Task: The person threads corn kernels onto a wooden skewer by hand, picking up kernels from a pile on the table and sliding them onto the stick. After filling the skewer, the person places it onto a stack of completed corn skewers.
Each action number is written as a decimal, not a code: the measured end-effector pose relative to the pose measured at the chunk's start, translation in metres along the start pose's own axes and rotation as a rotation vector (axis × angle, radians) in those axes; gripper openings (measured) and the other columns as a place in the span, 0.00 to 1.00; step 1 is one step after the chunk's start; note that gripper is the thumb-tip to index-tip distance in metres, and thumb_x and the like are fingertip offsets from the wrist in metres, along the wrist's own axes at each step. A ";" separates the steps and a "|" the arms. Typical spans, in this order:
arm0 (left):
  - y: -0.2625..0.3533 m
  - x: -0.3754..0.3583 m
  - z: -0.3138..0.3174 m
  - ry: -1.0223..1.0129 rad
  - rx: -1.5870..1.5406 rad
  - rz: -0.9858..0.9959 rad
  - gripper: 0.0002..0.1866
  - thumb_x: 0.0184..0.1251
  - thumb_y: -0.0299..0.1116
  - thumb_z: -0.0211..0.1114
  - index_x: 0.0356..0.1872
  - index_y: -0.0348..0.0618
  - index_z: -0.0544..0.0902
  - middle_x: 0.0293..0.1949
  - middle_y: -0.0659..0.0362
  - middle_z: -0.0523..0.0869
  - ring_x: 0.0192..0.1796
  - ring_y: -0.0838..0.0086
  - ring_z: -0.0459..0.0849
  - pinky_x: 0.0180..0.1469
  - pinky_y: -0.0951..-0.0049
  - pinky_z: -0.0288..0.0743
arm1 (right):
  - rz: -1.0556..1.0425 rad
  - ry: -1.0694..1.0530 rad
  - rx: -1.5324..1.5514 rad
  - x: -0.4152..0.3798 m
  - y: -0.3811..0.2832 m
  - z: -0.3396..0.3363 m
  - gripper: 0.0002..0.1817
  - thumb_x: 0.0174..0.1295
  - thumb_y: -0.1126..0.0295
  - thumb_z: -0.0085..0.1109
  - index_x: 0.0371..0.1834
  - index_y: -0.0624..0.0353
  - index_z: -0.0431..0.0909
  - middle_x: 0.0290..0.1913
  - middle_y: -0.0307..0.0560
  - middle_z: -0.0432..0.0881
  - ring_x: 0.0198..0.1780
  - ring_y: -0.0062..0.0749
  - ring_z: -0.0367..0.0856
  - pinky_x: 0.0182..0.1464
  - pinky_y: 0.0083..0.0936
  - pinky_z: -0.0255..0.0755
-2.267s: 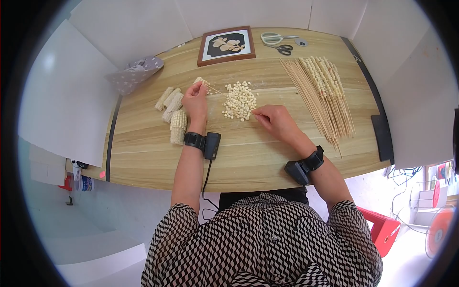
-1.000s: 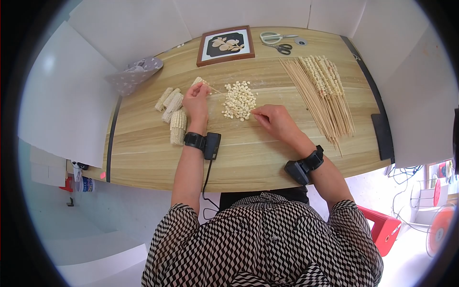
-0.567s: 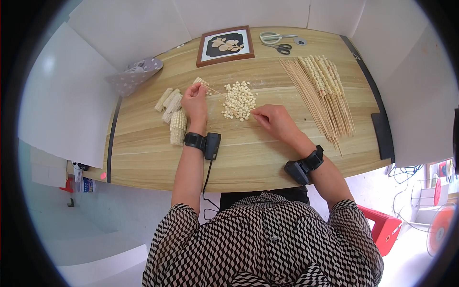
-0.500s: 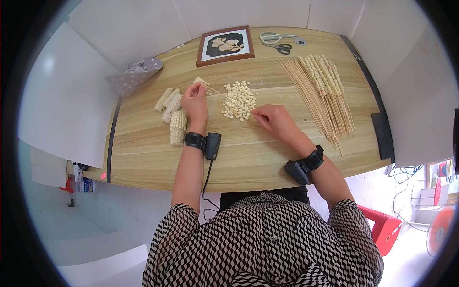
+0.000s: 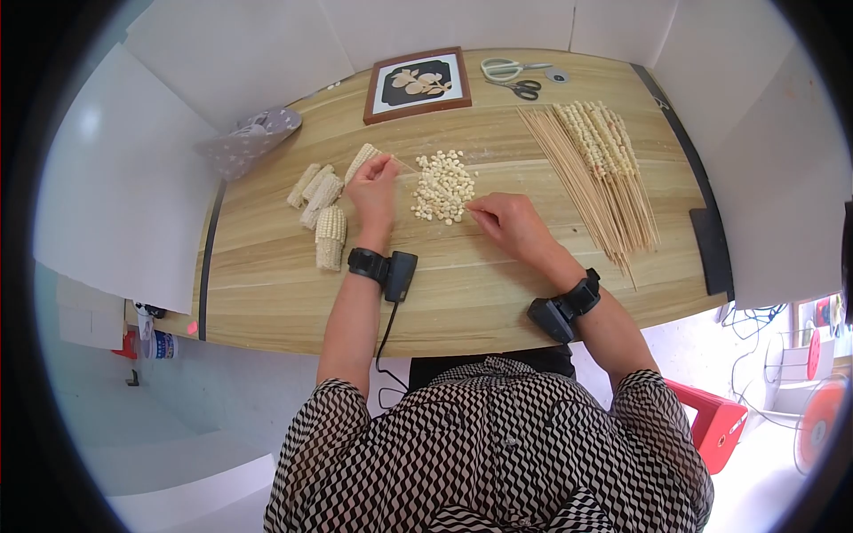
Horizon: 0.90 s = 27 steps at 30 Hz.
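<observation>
Two pairs of scissors [image 5: 526, 67] and one picture [image 5: 417, 82] lie far; one kernel pile [image 5: 442, 185]; right, uncountably many skewers [image 5: 582, 182].

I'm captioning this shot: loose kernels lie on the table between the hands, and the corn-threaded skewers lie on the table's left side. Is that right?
Not quite: the head view shows the corn-threaded skewers on the right side of the table. The loose kernels do lie between the left hand and the right hand.
</observation>
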State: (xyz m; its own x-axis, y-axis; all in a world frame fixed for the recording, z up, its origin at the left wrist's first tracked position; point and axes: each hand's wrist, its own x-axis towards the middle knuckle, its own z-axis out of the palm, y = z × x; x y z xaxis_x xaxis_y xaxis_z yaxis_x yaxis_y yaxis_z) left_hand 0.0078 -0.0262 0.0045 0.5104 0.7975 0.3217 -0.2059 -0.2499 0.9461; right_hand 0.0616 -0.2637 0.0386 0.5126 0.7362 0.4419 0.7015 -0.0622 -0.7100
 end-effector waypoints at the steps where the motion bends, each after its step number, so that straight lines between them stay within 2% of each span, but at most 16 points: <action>1: -0.001 -0.003 0.004 -0.047 -0.061 -0.033 0.07 0.59 0.21 0.64 0.38 0.33 0.82 0.33 0.58 0.85 0.34 0.81 0.82 0.38 0.83 0.76 | -0.005 0.011 0.002 0.000 0.000 0.001 0.08 0.58 0.72 0.56 0.36 0.64 0.81 0.33 0.57 0.81 0.36 0.51 0.80 0.39 0.36 0.74; 8: 0.012 -0.020 0.020 -0.197 -0.150 -0.110 0.06 0.62 0.21 0.62 0.39 0.32 0.81 0.35 0.57 0.85 0.36 0.77 0.83 0.41 0.79 0.81 | 0.018 0.084 -0.009 0.001 0.008 0.001 0.08 0.57 0.74 0.57 0.37 0.64 0.81 0.33 0.57 0.81 0.36 0.51 0.80 0.39 0.36 0.74; 10: 0.010 -0.023 0.022 -0.300 -0.193 -0.113 0.07 0.62 0.20 0.62 0.40 0.31 0.81 0.35 0.57 0.84 0.37 0.75 0.84 0.44 0.76 0.82 | 0.018 0.103 -0.007 0.001 0.007 0.000 0.08 0.56 0.74 0.57 0.36 0.64 0.81 0.33 0.57 0.81 0.36 0.51 0.80 0.39 0.36 0.74; 17: 0.012 -0.030 0.030 -0.348 -0.194 -0.075 0.06 0.64 0.22 0.61 0.40 0.31 0.81 0.37 0.55 0.84 0.37 0.76 0.84 0.42 0.78 0.81 | 0.040 0.133 -0.022 0.002 0.011 -0.001 0.08 0.56 0.73 0.58 0.36 0.64 0.81 0.33 0.57 0.82 0.35 0.51 0.80 0.38 0.35 0.74; 20: 0.017 -0.022 0.026 -0.282 -0.033 -0.041 0.08 0.65 0.23 0.60 0.42 0.32 0.81 0.38 0.55 0.85 0.37 0.77 0.84 0.40 0.77 0.80 | 0.039 0.138 -0.048 0.002 0.011 -0.002 0.07 0.56 0.73 0.58 0.36 0.64 0.81 0.32 0.57 0.81 0.35 0.51 0.80 0.38 0.35 0.74; 22: 0.015 -0.011 0.018 -0.264 0.414 0.237 0.09 0.62 0.20 0.57 0.42 0.34 0.82 0.39 0.53 0.85 0.40 0.67 0.84 0.42 0.72 0.78 | 0.036 0.186 -0.044 0.003 0.014 -0.001 0.07 0.56 0.73 0.58 0.36 0.64 0.81 0.32 0.57 0.81 0.34 0.51 0.80 0.38 0.35 0.74; 23: 0.009 -0.005 0.015 -0.267 0.414 0.238 0.09 0.62 0.20 0.57 0.42 0.34 0.82 0.39 0.53 0.85 0.40 0.67 0.84 0.42 0.72 0.78 | 0.037 0.189 -0.044 0.002 0.014 -0.001 0.07 0.56 0.73 0.58 0.36 0.64 0.81 0.32 0.57 0.81 0.34 0.51 0.80 0.38 0.35 0.74; 25: -0.007 0.005 0.012 -0.327 0.667 0.624 0.12 0.57 0.19 0.57 0.41 0.36 0.82 0.41 0.50 0.84 0.46 0.57 0.80 0.50 0.65 0.73 | 0.031 0.171 -0.049 0.003 0.014 -0.002 0.07 0.56 0.73 0.58 0.36 0.64 0.81 0.32 0.57 0.81 0.34 0.51 0.80 0.38 0.35 0.74; 27: -0.009 0.006 0.013 -0.373 0.709 0.631 0.12 0.55 0.19 0.58 0.41 0.36 0.82 0.42 0.49 0.84 0.48 0.55 0.78 0.52 0.63 0.72 | 0.036 0.169 -0.049 0.003 0.015 -0.002 0.07 0.56 0.73 0.58 0.36 0.64 0.81 0.32 0.57 0.81 0.34 0.51 0.80 0.38 0.35 0.74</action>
State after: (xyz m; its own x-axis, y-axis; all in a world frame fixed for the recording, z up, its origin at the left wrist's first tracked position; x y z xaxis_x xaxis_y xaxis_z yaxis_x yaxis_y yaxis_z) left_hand 0.0235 -0.0260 -0.0019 0.7325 0.2164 0.6455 -0.0467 -0.9299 0.3648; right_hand 0.0743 -0.2639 0.0302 0.6113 0.6091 0.5052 0.7019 -0.1224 -0.7017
